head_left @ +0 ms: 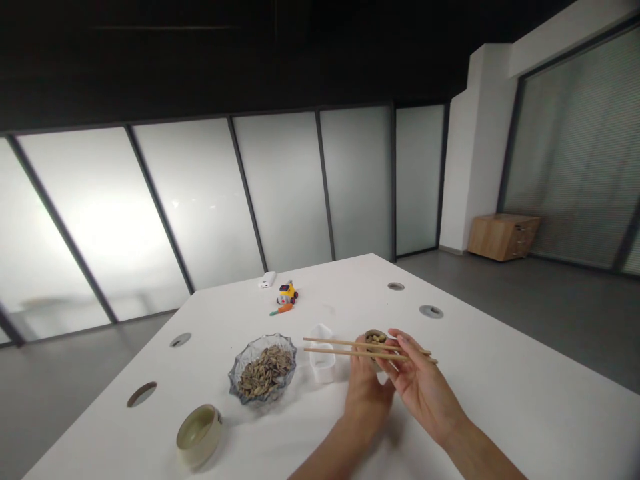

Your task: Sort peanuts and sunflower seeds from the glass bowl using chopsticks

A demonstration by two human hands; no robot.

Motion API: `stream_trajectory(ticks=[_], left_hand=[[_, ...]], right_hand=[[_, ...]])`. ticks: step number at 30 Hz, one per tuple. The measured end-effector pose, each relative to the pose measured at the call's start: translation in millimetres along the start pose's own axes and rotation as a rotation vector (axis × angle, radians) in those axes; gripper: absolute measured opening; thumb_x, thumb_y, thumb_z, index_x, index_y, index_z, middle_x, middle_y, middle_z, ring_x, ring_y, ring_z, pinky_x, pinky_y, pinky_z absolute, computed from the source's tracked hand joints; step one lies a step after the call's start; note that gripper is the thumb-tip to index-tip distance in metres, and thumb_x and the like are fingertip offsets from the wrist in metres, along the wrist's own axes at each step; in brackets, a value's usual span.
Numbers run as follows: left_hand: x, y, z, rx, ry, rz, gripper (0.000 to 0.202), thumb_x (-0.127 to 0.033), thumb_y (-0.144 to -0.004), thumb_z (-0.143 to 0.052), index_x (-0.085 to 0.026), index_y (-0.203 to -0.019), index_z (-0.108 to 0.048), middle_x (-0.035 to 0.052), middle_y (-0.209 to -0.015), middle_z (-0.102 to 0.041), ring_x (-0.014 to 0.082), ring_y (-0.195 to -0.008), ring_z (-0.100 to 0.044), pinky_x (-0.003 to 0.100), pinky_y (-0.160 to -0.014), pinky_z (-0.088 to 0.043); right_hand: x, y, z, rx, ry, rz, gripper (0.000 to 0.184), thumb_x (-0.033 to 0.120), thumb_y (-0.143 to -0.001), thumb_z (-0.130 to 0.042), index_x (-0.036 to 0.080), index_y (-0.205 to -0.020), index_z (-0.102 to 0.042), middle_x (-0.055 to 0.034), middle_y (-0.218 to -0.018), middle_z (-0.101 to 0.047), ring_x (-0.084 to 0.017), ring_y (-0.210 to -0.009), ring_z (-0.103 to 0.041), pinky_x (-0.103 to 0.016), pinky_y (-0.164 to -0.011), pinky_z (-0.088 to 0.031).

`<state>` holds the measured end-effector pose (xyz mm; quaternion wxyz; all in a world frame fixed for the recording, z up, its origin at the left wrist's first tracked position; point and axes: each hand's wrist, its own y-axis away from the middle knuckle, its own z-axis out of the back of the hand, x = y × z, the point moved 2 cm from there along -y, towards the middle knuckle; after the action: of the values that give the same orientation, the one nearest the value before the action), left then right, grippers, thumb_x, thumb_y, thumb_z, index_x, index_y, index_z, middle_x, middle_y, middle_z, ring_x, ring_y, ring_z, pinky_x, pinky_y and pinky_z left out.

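White tabletop (500,393) lies under your forearms. Your left hand (364,392) wraps around a small cup (373,335) and hides most of it, so its contents are unclear. Your right hand (419,385) grips chopsticks (335,347) level across the cup's rim. Left of both hands stands a glass seed bowl (263,368).

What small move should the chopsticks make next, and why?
Probably move the chopsticks in the right hand left into the glass bowl: their tips look empty, over the clear container, short of the seeds; the left hand holds the small cup.
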<state>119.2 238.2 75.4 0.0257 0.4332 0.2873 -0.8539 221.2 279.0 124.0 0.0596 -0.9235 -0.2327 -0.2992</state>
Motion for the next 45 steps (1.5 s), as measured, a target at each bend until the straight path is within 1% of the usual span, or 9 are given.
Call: stream_trajectory(ticks=[3, 5, 7, 9, 12, 14, 24, 33, 45], left_hand=[[-5.1, 42.9, 31.3, 0.069, -0.061, 0.038, 0.071, -0.015, -0.083, -0.074, -0.019, -0.149, -0.049, 0.0177, -0.154, -0.055, 0.0353, -0.146, -0.049, 0.053, -0.123, -0.041], [-6.4, 69.0, 63.7, 0.104, -0.136, -0.034, 0.052, -0.014, -0.085, -0.071, -0.02, -0.135, -0.058, 0.0148, -0.135, -0.067, 0.0308, -0.126, -0.064, 0.045, -0.109, -0.053], [-5.1, 89.7, 101.9, 0.034, -0.281, -0.163, 0.027, -0.013, -0.09, -0.064, -0.023, -0.115, -0.063, 0.0068, -0.105, -0.074, 0.0244, -0.094, -0.071, 0.035, -0.084, -0.059], [-0.9, 105.3, 138.5, -0.098, -0.456, -0.282, 0.012, -0.013, -0.096, -0.058, -0.024, -0.098, -0.063, 0.0009, -0.083, -0.07, 0.0212, -0.076, -0.067, 0.032, -0.074, -0.054], [11.1, 121.4, 179.6, -0.297, -0.59, -0.26, 0.021, -0.016, -0.102, -0.053, -0.024, -0.084, -0.058, -0.0024, -0.069, -0.062, 0.0178, -0.064, -0.062, 0.027, -0.064, -0.048], [17.7, 128.0, 193.8, -0.341, -0.64, -0.255, 0.022, -0.017, -0.103, -0.051, -0.024, -0.083, -0.058, -0.0034, -0.066, -0.059, 0.0163, -0.059, -0.06, 0.025, -0.061, -0.045], [18.8, 127.5, 204.3, -0.425, -0.741, -0.178, 0.026, -0.021, -0.102, -0.049, -0.024, -0.079, -0.061, -0.0038, -0.06, -0.059, 0.0153, -0.053, -0.06, 0.024, -0.057, -0.042], [20.1, 130.8, 201.1, -0.413, -0.736, -0.098, 0.024, -0.023, -0.101, -0.048, -0.024, -0.081, -0.062, -0.0078, -0.055, -0.053, 0.0124, -0.043, -0.056, 0.021, -0.048, -0.037], [16.9, 132.3, 195.4, -0.322, -0.707, -0.098, 0.023, -0.021, -0.101, -0.046, -0.024, -0.083, -0.06, -0.0056, -0.062, -0.061, 0.0118, -0.05, -0.061, 0.021, -0.053, -0.042]], right_hand=[[-7.2, 1.1, 0.7, -0.007, 0.04, -0.019, 0.038, 0.033, -0.058, -0.106, 0.02, -0.086, -0.083, 0.0012, -0.083, -0.081, -0.015, -0.073, -0.076, -0.028, -0.071, -0.071], [-13.9, 3.6, 1.0, -0.019, 0.078, -0.047, 0.038, 0.035, -0.058, -0.106, 0.021, -0.084, -0.083, 0.002, -0.081, -0.079, -0.015, -0.071, -0.075, -0.029, -0.07, -0.071], [-21.5, 8.0, 0.6, -0.043, 0.12, -0.076, 0.039, 0.039, -0.056, -0.106, 0.02, -0.083, -0.083, 0.002, -0.08, -0.078, -0.015, -0.069, -0.074, -0.03, -0.067, -0.071], [-28.8, 13.4, -0.5, -0.071, 0.154, -0.096, 0.042, 0.042, -0.054, -0.106, 0.02, -0.082, -0.083, 0.0019, -0.081, -0.077, -0.016, -0.067, -0.074, -0.031, -0.064, -0.072], [-36.3, 20.3, -2.1, -0.099, 0.187, -0.106, 0.045, 0.044, -0.053, -0.106, 0.02, -0.084, -0.083, 0.002, -0.08, -0.076, -0.016, -0.065, -0.073, -0.032, -0.062, -0.072], [-37.5, 22.4, -2.5, -0.097, 0.201, -0.095, 0.046, 0.044, -0.055, -0.106, 0.02, -0.086, -0.082, 0.0027, -0.079, -0.075, -0.016, -0.064, -0.073, -0.032, -0.062, -0.072], [-35.1, 19.5, 4.6, -0.107, 0.318, -0.102, 0.049, 0.041, -0.055, -0.105, 0.019, -0.092, -0.081, 0.0019, -0.075, -0.073, -0.016, -0.06, -0.071, -0.028, -0.048, -0.067], [-49.8, 25.6, 6.1, 0.023, 0.369, -0.149, 0.041, 0.037, -0.063, -0.101, 0.02, -0.094, -0.079, 0.0052, -0.069, -0.067, -0.014, -0.056, -0.069, -0.025, -0.046, -0.063], [-55.6, 37.2, 0.0, 0.101, 0.447, -0.202, 0.028, 0.034, -0.07, -0.091, 0.02, -0.091, -0.078, 0.0074, -0.064, -0.058, -0.01, -0.048, -0.058, -0.021, -0.037, -0.05]])
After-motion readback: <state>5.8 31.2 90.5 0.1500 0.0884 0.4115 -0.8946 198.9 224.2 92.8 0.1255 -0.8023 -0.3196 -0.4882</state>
